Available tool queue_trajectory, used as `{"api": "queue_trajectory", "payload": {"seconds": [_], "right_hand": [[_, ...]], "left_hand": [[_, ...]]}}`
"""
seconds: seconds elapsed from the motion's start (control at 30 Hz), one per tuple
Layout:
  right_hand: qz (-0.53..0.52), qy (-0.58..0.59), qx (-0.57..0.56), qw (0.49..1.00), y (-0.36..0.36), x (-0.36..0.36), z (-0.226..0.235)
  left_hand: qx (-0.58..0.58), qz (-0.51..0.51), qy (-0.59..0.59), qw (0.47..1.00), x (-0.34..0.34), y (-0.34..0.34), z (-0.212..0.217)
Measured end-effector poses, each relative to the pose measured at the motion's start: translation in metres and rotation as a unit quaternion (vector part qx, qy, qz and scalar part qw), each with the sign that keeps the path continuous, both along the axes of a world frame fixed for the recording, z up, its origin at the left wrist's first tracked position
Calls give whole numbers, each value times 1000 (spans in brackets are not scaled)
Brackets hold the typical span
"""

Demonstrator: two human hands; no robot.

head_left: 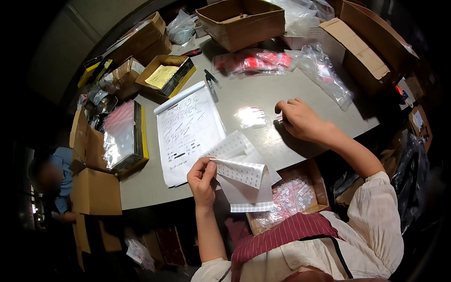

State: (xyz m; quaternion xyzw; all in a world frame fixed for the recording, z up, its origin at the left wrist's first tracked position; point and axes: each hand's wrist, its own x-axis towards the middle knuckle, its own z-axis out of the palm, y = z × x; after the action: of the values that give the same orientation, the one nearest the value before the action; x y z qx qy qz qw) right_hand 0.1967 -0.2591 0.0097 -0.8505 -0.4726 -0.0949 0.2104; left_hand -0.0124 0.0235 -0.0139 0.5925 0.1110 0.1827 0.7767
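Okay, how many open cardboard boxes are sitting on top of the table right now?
3, perhaps more out of sight. One open box stands at the far edge, one long box at the far right corner, and one shallow box with yellow paper far left.

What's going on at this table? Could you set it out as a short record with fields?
Setting: grey table crowded with cardboard boxes and plastic bags
Left hand: pinches a curled sheet of small white labels
Right hand: fingers curled, resting on the table beside a small clear bag
In front: paper form with handwriting
By the lap: open box of small bagged parts
Far left: another person in blue
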Motion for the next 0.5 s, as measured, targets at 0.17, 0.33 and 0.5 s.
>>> {"api": "queue_trajectory", "payload": {"seconds": [0.17,0.33,0.5], "right_hand": [[-38,-10,4,999,0,5,10],[-59,243,28,968,-20,30,15],[-25,279,-69,958,-16,26,16]], "left_hand": [[-10,9,-7,1000,0,-2,1],[14,10,-14,1000,2,-2,-5],[27,14,-17,999,2,-3,-5]]}}
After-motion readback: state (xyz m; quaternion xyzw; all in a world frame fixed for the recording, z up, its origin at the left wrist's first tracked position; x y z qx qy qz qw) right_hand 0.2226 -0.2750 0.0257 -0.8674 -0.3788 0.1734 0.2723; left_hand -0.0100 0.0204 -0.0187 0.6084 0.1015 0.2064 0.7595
